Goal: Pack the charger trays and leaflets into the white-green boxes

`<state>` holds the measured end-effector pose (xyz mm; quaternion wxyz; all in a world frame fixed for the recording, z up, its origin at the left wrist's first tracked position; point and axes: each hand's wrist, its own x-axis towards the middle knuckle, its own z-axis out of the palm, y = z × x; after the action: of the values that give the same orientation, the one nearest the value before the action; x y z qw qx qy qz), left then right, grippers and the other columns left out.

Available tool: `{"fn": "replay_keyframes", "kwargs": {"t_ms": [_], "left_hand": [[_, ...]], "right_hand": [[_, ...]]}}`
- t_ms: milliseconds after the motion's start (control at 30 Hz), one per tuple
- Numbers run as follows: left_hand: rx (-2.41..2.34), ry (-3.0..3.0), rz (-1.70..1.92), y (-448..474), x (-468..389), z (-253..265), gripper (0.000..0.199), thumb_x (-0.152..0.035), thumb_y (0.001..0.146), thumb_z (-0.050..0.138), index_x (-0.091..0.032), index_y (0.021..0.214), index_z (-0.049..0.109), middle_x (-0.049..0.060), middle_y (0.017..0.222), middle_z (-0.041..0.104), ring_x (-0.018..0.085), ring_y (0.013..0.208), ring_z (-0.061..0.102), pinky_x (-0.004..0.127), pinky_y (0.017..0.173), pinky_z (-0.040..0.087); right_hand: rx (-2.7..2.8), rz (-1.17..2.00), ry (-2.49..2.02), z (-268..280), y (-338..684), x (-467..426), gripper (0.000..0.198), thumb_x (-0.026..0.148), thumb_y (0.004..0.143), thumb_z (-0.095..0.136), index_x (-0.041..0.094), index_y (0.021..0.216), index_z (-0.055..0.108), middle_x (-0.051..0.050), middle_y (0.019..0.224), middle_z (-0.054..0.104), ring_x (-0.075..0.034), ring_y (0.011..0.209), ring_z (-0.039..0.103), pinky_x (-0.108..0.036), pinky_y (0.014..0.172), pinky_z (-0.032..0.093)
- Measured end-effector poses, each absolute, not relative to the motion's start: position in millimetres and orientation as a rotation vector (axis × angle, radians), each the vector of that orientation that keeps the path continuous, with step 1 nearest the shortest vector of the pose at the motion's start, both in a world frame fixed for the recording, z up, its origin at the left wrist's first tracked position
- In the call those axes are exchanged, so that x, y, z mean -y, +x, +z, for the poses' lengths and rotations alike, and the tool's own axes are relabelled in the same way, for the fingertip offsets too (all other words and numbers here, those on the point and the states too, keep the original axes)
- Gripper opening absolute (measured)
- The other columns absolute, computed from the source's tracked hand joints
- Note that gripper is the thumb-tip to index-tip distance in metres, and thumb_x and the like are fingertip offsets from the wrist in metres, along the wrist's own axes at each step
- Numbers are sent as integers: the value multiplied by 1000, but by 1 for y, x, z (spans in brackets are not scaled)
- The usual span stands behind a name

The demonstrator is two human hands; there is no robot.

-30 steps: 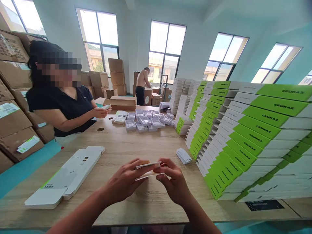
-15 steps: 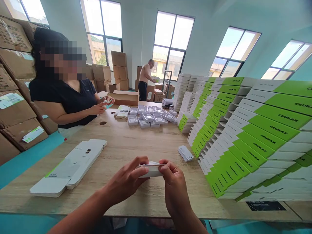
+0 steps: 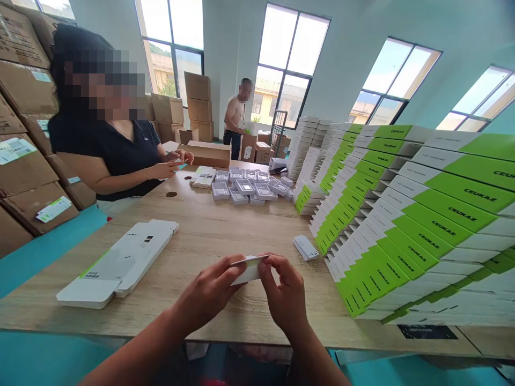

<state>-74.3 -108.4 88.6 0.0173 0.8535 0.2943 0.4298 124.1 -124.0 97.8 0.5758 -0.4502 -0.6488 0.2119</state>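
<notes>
Above the front middle of the table (image 3: 193,241), both hands grip a small white cardboard box (image 3: 247,272), its thin upper edge or flap tilted towards me. My left hand (image 3: 211,287) pinches its left end, thumb on the near side. At the other end, my right hand (image 3: 284,292) has thumb and fingers closed on the corner. The far side of the box is hidden. A small stack of printed white leaflets or cards (image 3: 306,247) lies beyond my right hand. To the left rests a pile of flattened white-and-green cartons (image 3: 124,260).
Tall stacks of green-and-white boxes (image 3: 414,230) line the right side. White trays (image 3: 244,186) are heaped at mid-table, beside a pile of printed papers (image 3: 202,177). A co-worker (image 3: 108,145) sits at the left; another person (image 3: 233,115) stands behind. Brown cartons (image 3: 28,139) rise at far left.
My hands have tilted the box, so its upper edge now slants up to the right. The co-worker's hands have moved slightly. The person behind has shifted, and my view has tipped down a little.
</notes>
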Motion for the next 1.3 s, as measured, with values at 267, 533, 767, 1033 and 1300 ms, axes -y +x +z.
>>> {"fn": "replay_keyframes", "kwargs": {"t_ms": [267, 533, 767, 1033, 1300], "left_hand": [[-910, 2625, 1440, -77, 109, 84, 24, -20, 102, 57, -22, 126, 54, 11, 120, 72, 20, 110, 73, 28, 92, 62], [-849, 2573, 1444, -75, 108, 81, 30, -16, 102, 59, -25, 129, 49, 11, 123, 71, 19, 114, 71, 30, 94, 62], [-967, 2533, 1515, -93, 92, 68, 38, -18, 102, 60, -26, 138, 52, 12, 131, 70, 21, 120, 71, 33, 98, 62], [-1106, 2380, 1557, -94, 75, 75, 29, -30, 99, 65, -26, 128, 62, 8, 124, 75, 23, 112, 75, 37, 94, 65], [-905, 1987, 1404, -89, 75, 88, 46, -39, 101, 62, -32, 142, 43, 10, 130, 73, 22, 105, 78, 37, 86, 68]], "right_hand": [[1676, 348, -975, 106, 125, 123, 10, 20, 97, 63, 25, 98, 72, -5, 101, 77, -19, 94, 73, -29, 84, 58], [1614, 344, -1031, 101, 120, 125, 10, 22, 98, 62, 25, 90, 65, -5, 99, 76, -18, 90, 73, -27, 79, 57], [1760, 420, -982, 93, 140, 107, 26, 28, 92, 73, 27, 117, 70, -10, 127, 72, -25, 113, 71, -39, 96, 60], [1838, 354, -901, 92, 153, 84, 37, 21, 99, 62, 34, 133, 68, -8, 130, 72, -23, 118, 70, -38, 97, 60], [1675, 671, -952, 99, 161, 84, 40, 32, 97, 65, 32, 137, 59, -9, 125, 73, -25, 110, 72, -44, 96, 60]]}}
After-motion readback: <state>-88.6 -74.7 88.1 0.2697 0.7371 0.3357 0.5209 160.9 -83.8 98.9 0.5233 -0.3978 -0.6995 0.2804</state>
